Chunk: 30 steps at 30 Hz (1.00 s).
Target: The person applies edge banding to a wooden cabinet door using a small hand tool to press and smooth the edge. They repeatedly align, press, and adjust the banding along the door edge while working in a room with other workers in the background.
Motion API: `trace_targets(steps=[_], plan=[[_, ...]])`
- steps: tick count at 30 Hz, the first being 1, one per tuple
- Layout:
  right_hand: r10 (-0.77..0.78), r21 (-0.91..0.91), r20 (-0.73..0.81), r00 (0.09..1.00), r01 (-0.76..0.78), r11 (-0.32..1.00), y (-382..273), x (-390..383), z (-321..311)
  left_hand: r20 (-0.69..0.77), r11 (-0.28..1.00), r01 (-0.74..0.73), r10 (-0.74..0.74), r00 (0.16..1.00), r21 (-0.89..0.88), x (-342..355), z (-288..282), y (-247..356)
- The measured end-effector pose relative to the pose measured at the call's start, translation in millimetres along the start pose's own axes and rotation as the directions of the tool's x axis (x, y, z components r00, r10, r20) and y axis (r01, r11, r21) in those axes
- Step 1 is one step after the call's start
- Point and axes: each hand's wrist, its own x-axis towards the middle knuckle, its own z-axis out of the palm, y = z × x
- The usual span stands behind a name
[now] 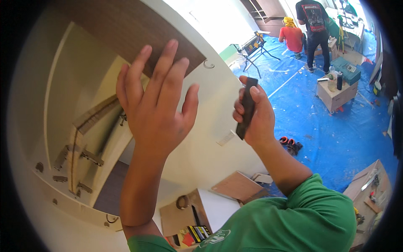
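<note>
My left hand (157,101) is raised with its fingers spread and holds nothing. Its fingertips are in front of a dark brown wood-grain panel (126,31); whether they touch it I cannot tell. My right hand (261,115) is wrapped around a dark, flat rectangular block (247,107), held nearly upright with the thumb along its upper part. Beside the left hand, a pale cabinet interior (94,84) shows, with metal hinges (91,157) on a wood-edged strip. A cream panel (210,126) stretches behind both hands.
Blue sheeting (319,138) covers the floor. Two people (313,33) work at the far right near a folding stand (254,48). A wooden box (336,92) carries bottles and a teal case (346,69). Below lie a cabinet box (214,206), loose boards (237,185) and a tool-strewn board (369,189).
</note>
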Motion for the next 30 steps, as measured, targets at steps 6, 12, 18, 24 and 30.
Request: trace_targets(steps=[6, 12, 18, 24, 30], plan=[[0.353, -0.761, -0.127, 0.927, -0.319, 0.564, -3.9, -34.0, -150.2, -0.177, 0.996, -0.003, 0.018, 0.984, 0.084, 17.3, 17.4, 8.3], [0.331, -0.920, -0.354, 0.875, -0.263, -0.289, -34.1, -124.5, -372.1, -0.226, 0.981, -0.196, 0.191, 0.955, 0.000, 46.2, 23.1, 6.3], [0.119, -0.668, -0.666, 0.737, -0.517, -0.535, -95.8, -213.5, -520.7, 0.040, 0.967, -0.254, 0.254, 0.966, -0.012, 71.0, 20.3, 6.0], [0.041, -0.526, -0.782, 0.622, -0.623, -0.579, -142.9, -242.2, -586.2, 0.143, 0.970, -0.235, 0.240, 0.960, -0.057, 97.2, 4.4, -3.4], [-0.022, -0.410, -0.860, 0.510, -0.716, -0.566, -153.7, -255.3, -628.5, 0.423, 0.897, -0.426, 0.434, 0.795, -0.119, 105.9, -13.1, -18.2]])
